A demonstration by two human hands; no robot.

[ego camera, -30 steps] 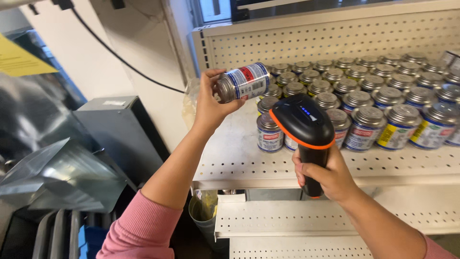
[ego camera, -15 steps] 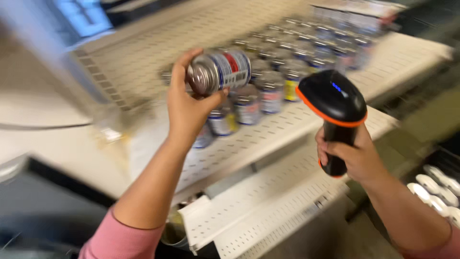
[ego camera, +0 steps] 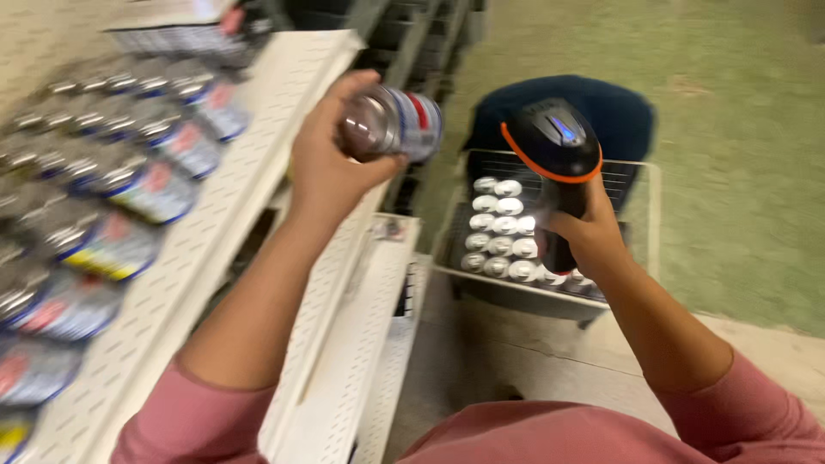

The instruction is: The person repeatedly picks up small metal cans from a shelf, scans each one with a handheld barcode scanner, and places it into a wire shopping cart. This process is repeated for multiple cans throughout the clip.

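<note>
The left hand [ego camera: 331,172] is wrapped round a can [ego camera: 394,125], fingers curled over the top of it and thumb underneath, so the can lies on its side with one metal end turned toward the camera. Held that way, its label faces out to the right, toward the scanner [ego camera: 554,159]. The can hangs in the air just off the outer edge of the shelf [ego camera: 258,185], left of the scanner and a little higher than the scanner's head.

The right hand [ego camera: 589,236] is closed tight on the scanner's dark handle, holding it upright like a pistol, with the head on top. The head is black with an orange band round its rim and a small blue light on its upper face. It stands apart from the can, not touching it.

Behind and below the scanner sits a wire cart [ego camera: 640,185] on the floor [ego camera: 739,112]. In it, rows of cans [ego camera: 498,228] stand upright, so only their plain silvery tops show, packed close together on the near left side. Something dark blue lies at the cart's far end, beyond the scanner.

Well to the left of the scanner, the white perforated shelf carries many more shelf cans [ego camera: 129,172], standing in rows. Their labels are blurred: mostly blue and white with red patches, and a few nearer ones with yellow. The floor beyond the scanner is green.
</note>
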